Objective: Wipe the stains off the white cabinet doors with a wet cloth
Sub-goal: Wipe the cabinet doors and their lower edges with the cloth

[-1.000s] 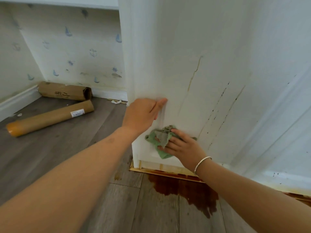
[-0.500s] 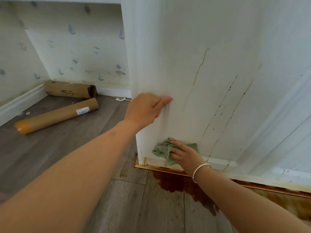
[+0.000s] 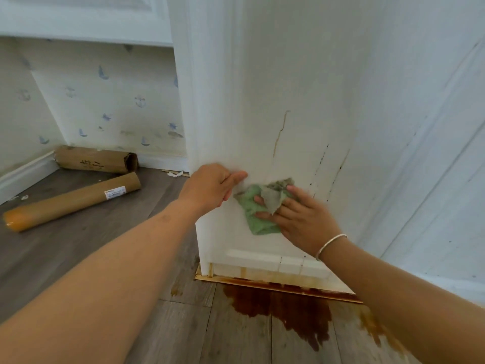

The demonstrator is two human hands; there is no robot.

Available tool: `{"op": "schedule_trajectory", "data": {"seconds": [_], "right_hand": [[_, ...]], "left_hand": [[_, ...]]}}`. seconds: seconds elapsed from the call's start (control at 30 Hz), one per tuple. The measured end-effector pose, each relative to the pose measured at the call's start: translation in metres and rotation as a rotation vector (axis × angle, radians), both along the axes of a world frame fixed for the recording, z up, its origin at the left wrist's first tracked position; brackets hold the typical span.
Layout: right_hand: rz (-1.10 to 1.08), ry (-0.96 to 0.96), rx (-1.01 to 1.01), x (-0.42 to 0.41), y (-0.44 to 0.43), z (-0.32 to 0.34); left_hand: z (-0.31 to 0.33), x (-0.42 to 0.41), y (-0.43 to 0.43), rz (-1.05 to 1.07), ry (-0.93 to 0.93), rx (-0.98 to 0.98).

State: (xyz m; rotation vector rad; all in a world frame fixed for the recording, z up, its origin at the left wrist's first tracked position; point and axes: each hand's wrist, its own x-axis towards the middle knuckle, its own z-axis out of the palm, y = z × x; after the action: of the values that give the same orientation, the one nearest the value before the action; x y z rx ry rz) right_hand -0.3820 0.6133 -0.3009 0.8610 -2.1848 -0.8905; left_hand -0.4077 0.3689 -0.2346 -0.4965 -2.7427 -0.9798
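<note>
Right hand [image 3: 301, 219] flat on the green cloth [image 3: 258, 219], fingers stretched out and pressing it against the lower part of the white cabinet door [image 3: 275, 74], with a grey, soiled fold of the cloth lapping over the fingers. Left hand [image 3: 210, 186] braces just beside it at the door's left edge, forefinger straight along the panel, the other fingers loosely bent, holding nothing. The cloth sits low on the door, left of the marks, and that patch looks fairly clean. Plenty left, though: a thin brown drip line [image 3: 280, 132] runs down above the cloth, untouched, and to the right there is a dotted dark streak [image 3: 321, 161] and another brownish run [image 3: 341, 166], neither reached yet. Rusty staining shows along the bottom rail [image 3: 262, 273] too, above a brown puddle [image 3: 283, 308] on the wooden floor [image 3: 78, 245]. By my reckoning the job is in its early part, with the worst marks up and to the right waiting for the cloth.
</note>
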Motion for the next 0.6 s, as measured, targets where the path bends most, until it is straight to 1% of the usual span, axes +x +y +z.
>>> {"op": "schedule_trajectory", "data": {"seconds": [0.07,0.13,0.23,0.33,0.4,0.5,0.6], "right_hand": [[0.071,0.129,-0.119,-0.007,-0.005,0.050],[0.135,0.252,-0.275,-0.015,-0.008,0.100],[0.115,0.383,-0.432,-0.020,-0.012,0.152],[0.054,0.425,-0.544,-0.018,-0.025,0.146],[0.018,0.394,-0.573,-0.017,-0.033,0.124],[0.010,0.303,-0.506,-0.016,-0.034,0.083],[-0.020,0.242,-0.433,-0.011,-0.034,0.055]], "left_hand": [[0.004,0.002,0.001,0.015,0.003,0.031],[0.005,0.004,0.003,0.040,-0.042,0.099],[0.007,0.007,0.010,0.068,-0.064,0.113],[0.011,0.007,0.010,0.079,0.011,0.043],[0.016,0.006,0.008,0.066,0.070,-0.008],[0.023,0.007,0.008,0.027,0.106,-0.100],[0.028,0.010,0.013,0.011,0.084,-0.109]]}}
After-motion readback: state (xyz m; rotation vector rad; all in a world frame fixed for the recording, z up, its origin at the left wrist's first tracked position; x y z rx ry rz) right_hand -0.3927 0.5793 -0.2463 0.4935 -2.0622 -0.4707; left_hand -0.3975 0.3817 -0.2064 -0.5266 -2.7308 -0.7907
